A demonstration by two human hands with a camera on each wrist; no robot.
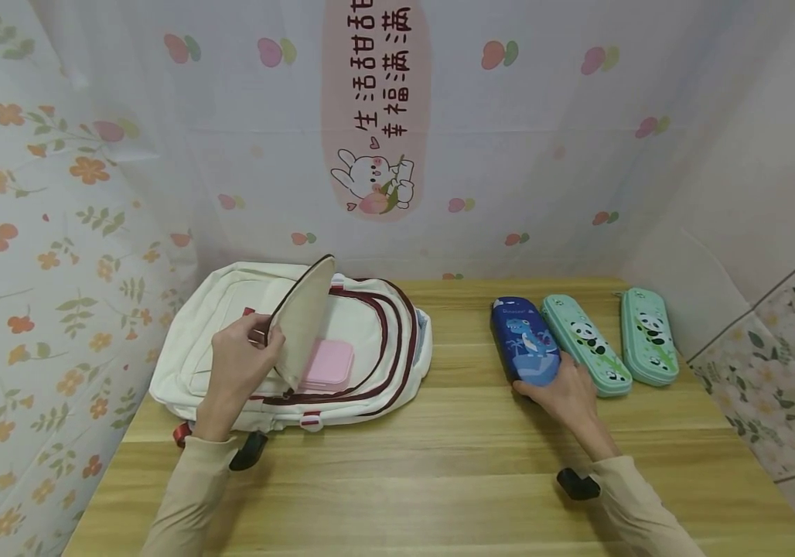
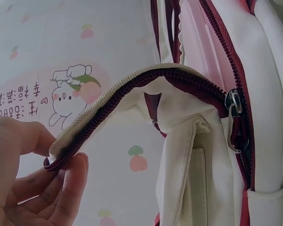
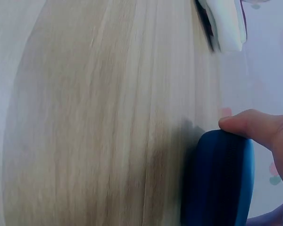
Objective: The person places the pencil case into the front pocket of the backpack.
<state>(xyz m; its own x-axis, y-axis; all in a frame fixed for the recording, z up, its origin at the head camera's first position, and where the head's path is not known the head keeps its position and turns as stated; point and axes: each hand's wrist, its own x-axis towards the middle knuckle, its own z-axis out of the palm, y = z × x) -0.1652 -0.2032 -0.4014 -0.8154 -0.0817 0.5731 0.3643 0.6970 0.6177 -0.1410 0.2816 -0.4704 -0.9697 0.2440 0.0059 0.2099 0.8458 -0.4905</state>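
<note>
A white backpack (image 1: 380,340) with dark red zips lies on the table at the left. My left hand (image 1: 247,352) pinches the zipped edge of its front flap (image 1: 310,309) and holds it raised. Inside the opened part sits a pink box (image 1: 330,363). In the left wrist view the flap's zipped edge (image 2: 104,113) runs from my thumb and fingers to the metal zip pull (image 2: 235,110). At the right, my right hand (image 1: 568,391) grips the near end of a dark blue pencil case (image 1: 526,340) with a dinosaur picture. My right thumb (image 3: 250,126) lies over the case's end.
Two mint green panda pencil cases, one right beside the blue case (image 1: 587,344) and one farther right (image 1: 649,336), lie on the wooden table (image 1: 397,480). A printed curtain (image 1: 244,155) hangs behind the table and along its left side.
</note>
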